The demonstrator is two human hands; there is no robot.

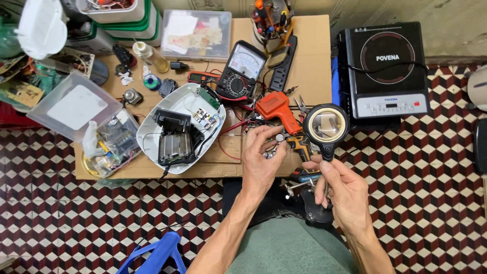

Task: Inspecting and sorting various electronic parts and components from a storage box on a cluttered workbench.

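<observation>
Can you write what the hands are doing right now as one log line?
left hand: pinching small metal part | right hand: holding magnifying glass | beside: orange soldering gun | surface: wooden table

— What is in the hands?
— A round black-framed magnifying glass [326, 125], held upright by its short handle, lens facing up.
— And the other?
— A small silvery metal part [279, 137] (too tiny to identify), pinched just left of the lens.

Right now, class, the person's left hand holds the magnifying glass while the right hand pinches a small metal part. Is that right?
The hands are swapped. The head view shows the right hand holding the magnifying glass while the left hand pinches the small metal part.
</observation>
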